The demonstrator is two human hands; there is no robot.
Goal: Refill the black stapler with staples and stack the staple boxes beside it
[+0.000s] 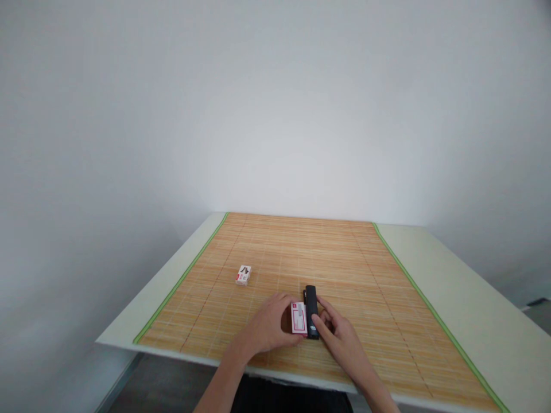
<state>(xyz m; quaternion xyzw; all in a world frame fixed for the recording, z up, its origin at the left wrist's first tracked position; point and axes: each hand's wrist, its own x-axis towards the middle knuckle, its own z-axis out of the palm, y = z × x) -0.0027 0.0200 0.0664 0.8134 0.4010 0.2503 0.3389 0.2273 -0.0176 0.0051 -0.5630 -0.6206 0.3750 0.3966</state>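
My left hand [272, 324] curves its thumb and fingers around the two ends of a small white box with a red border [299, 318]. Right beside that box lies a black stapler [311, 312], its long side running away from me. My right hand [338, 335] grips the stapler from the right, thumb on its top and index finger along its far right side. Farther back to the left, a second small white box [243, 275] with red and dark print rests on the mat, apart from both hands.
A bamboo mat [301, 246] with green edging covers the middle of the pale table [430, 258]. The table's front edge runs just below my wrists. A plain white wall [293, 115] rises behind. At the far right a dark object [537, 302] shows partly.
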